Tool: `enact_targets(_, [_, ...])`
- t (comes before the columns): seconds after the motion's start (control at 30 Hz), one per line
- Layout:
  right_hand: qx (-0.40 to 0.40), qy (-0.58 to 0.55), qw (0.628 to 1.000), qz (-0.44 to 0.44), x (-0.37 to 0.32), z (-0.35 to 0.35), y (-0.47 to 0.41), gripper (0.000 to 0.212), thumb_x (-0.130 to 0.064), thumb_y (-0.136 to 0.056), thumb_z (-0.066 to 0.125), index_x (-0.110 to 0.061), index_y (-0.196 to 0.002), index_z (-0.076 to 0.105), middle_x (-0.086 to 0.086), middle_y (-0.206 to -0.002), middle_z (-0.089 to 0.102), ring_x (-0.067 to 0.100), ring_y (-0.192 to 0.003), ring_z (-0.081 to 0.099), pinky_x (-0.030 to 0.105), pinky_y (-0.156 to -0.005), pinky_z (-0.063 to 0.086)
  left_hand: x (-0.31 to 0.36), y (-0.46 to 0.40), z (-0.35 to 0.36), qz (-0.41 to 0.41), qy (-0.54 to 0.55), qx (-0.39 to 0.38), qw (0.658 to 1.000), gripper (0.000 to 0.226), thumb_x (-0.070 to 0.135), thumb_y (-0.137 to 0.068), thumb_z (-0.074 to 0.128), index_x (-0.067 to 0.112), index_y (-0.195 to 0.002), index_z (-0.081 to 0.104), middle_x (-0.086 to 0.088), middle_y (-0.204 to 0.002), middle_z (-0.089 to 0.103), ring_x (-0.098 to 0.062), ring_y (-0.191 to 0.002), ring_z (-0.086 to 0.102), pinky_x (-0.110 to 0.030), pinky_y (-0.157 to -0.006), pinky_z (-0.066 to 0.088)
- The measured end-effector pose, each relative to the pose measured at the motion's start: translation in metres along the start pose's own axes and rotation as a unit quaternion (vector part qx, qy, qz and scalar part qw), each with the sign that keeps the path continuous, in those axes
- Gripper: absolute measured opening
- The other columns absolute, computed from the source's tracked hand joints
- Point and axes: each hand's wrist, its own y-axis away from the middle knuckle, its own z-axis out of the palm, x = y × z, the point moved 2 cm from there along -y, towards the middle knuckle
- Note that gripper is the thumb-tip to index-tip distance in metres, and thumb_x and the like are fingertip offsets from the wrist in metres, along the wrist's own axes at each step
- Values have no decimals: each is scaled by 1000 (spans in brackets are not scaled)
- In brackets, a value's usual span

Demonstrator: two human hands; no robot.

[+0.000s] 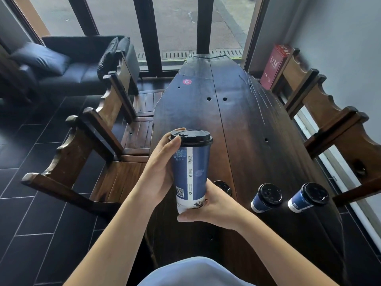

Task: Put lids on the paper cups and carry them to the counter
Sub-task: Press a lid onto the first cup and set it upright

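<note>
I hold a tall blue paper cup (190,172) with a black lid (190,137) up above the dark wooden table (237,124). My left hand (162,168) grips its side, thumb up near the lid's rim. My right hand (214,205) cups its white bottom from below. Two more blue cups with black lids stand on the table to the right, one (267,198) nearer me and the other (308,197) beside it. Part of another black lid (223,186) shows behind my right hand; what is under it is hidden.
Wooden benches flank the table, one on the left (99,141) and one on the right (334,124). A red box (275,67) leans at the far right. A black sofa (68,65) stands at the back left before glass doors. Dark tiles cover the floor.
</note>
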Motion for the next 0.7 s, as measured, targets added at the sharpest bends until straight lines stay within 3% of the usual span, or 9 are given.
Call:
enact_targets(0.1, [-17, 19, 1000, 5, -4, -21, 2, 76, -44, -72, 88, -46, -135, 45, -23, -123, 65, -2, -109, 66, 25, -92, 54, 0, 1, -2, 6, 10, 4, 1000, 98, 62, -74, 83, 5, -145, 50, -26, -142, 60, -38, -124, 61, -65, -112, 41])
enact_targets(0.2, [19, -17, 1000, -9, -14, -51, 2, 73, -61, -73, 75, -34, -137, 48, -9, -131, 63, 10, -109, 70, 40, -93, 60, -4, 1, -7, 4, 13, 6, 1000, 94, 58, -76, 84, 3, -144, 50, -29, -142, 58, -46, -128, 58, -68, -114, 36])
enact_targets(0.3, [74, -42, 995, -44, -30, -74, 1, 75, -64, -80, 63, -25, -142, 47, 0, -132, 63, 12, -109, 71, 37, -91, 61, -7, 1, -9, 2, 13, 11, 1000, 95, 59, -72, 86, 6, -143, 52, -24, -139, 63, -39, -125, 62, -64, -113, 40])
enact_targets(0.43, [77, -21, 995, -66, -49, -73, -2, 57, -61, -92, 55, -31, -140, 49, -3, -129, 65, 12, -110, 70, 34, -88, 62, -9, 2, -6, 0, 7, 1, 1000, 94, 61, -72, 85, 7, -143, 52, -20, -138, 65, -36, -125, 63, -59, -112, 43])
enact_targets(0.7, [104, -57, 991, -67, -59, -55, -7, 56, -62, -83, 56, -36, -133, 50, -8, -126, 66, 8, -109, 69, 32, -88, 62, -10, 2, -5, 3, 2, 4, 1000, 97, 61, -68, 88, 8, -141, 50, -18, -135, 66, -33, -121, 65, -59, -110, 45])
